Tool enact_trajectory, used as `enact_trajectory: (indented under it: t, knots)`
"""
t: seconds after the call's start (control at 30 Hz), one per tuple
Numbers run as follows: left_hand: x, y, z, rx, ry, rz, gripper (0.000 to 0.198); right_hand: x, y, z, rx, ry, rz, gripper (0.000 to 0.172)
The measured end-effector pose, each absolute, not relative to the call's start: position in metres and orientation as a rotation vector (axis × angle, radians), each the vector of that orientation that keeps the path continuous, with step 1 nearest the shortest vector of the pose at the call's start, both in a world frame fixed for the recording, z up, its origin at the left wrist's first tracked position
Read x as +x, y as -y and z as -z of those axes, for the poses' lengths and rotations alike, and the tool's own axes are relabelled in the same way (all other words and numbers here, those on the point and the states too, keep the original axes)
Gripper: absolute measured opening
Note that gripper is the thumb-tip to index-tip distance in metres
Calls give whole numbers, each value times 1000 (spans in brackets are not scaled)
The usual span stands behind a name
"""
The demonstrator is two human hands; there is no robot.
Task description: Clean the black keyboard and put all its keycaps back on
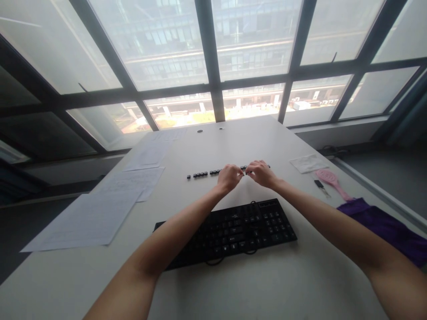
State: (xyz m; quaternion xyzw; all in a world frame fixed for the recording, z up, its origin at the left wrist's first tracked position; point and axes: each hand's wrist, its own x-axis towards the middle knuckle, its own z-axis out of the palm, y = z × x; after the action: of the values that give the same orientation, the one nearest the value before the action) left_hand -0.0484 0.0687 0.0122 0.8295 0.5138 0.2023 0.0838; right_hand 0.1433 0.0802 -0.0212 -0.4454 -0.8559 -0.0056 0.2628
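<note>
A black keyboard [233, 231] lies on the white table [267, 284] in front of me. Beyond it runs a row of several small black keycaps [202, 174]. Both my hands reach over the keyboard to the right part of that row. My left hand [229, 177] has its fingers curled in a pinch at the keycaps. My right hand [262, 172] is also pinched, its fingertips meeting the left hand's. What sits between the fingertips is too small to make out.
Sheets of white paper [96, 213] cover the table's left side. At the right lie a white cloth [308, 162], a pink hairbrush [330, 180], a small dark object [320, 186] and a purple cloth [387, 226]. Large windows stand behind the table's far edge.
</note>
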Motion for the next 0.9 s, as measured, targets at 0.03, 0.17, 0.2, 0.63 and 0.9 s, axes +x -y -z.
enact_trajectory:
  t: [0.03,0.17,0.2,0.63,0.9]
  knots:
    - [-54,-58,-16,2446,-1510,-639,13,143,-71,19,-1166,2232,-60,12]
    - [-77,-2,-25,2291,-1289,-771,8,141,-13,14,-1034,1978,-375,7]
    - [-82,12,-24,2276,-1230,-774,7,141,4,14,-1019,1963,-445,7]
    - [-93,62,1,2265,-1142,-758,9,133,72,25,-1001,2066,-639,13]
    - [-89,70,6,2347,-1158,-819,11,134,74,28,-960,2103,-559,14]
